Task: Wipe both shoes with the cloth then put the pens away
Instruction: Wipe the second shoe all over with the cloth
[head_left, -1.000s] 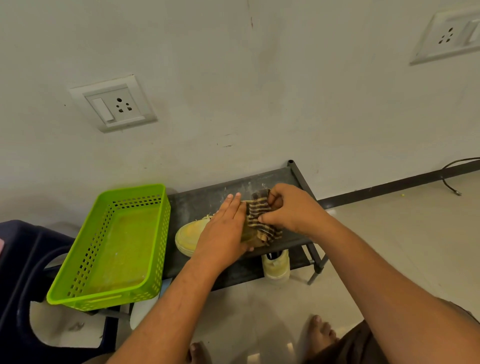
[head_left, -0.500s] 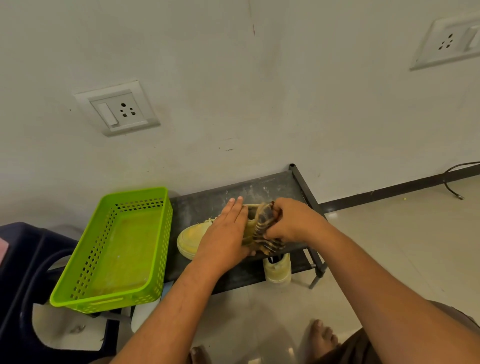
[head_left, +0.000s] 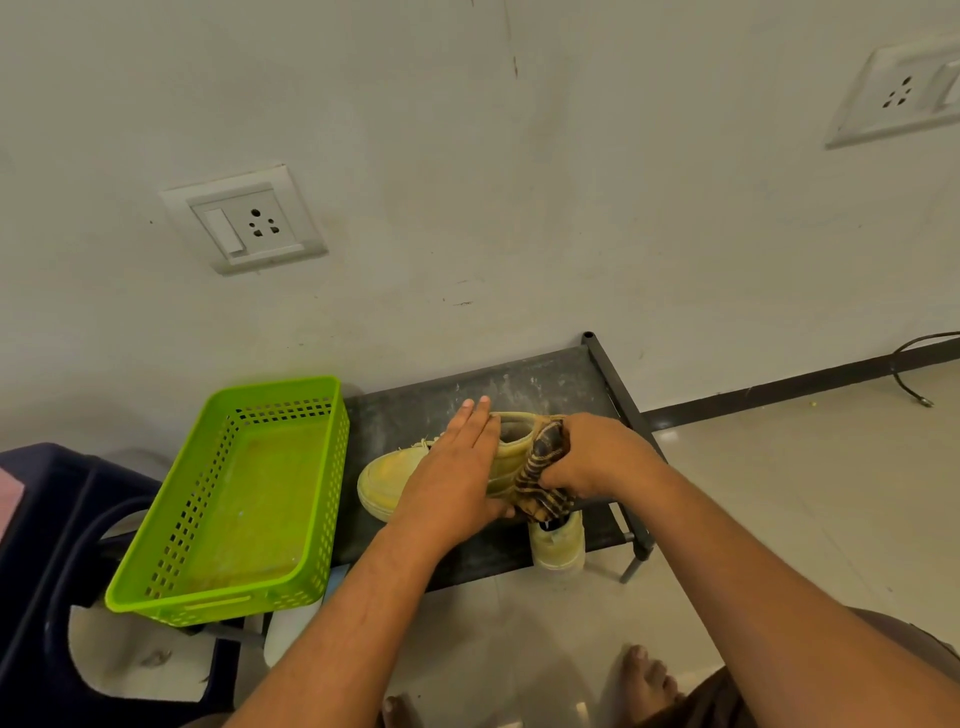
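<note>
Bench: low dark metal-framed bench (head_left: 415, 415) with a dusty top, set against the white wall.
Stool: dark blue plastic stool (head_left: 47, 499), at nine o'clock of the basket, cut off by the frame edge.
Basket: lime-green perforated plastic basket (head_left: 275, 387), rectangular, at nine o'clock of the shoe, its right wall just beside the bench.
Shoe: yellow lace-up shoe (head_left: 387, 478), on the bench top, toe toward nine o'clock, heel toward three.
Second shoe: pale yellow shoe (head_left: 557, 543), at five o'clock of the first, partly hidden under the bench's front edge.
Left hand (head_left: 452, 478): one of two bare hands, flat on the yellow lace-up shoe, fingers straight and together, pointing to twelve o'clock.
Right hand (head_left: 597, 457): at the heel, fingers curled round the cloth.
Cloth: brown-and-cream striped cloth (head_left: 540, 473), bunched, pressed against the heel.
Socket: white wall socket with switch (head_left: 244, 221), at twelve o'clock of the basket.
</note>
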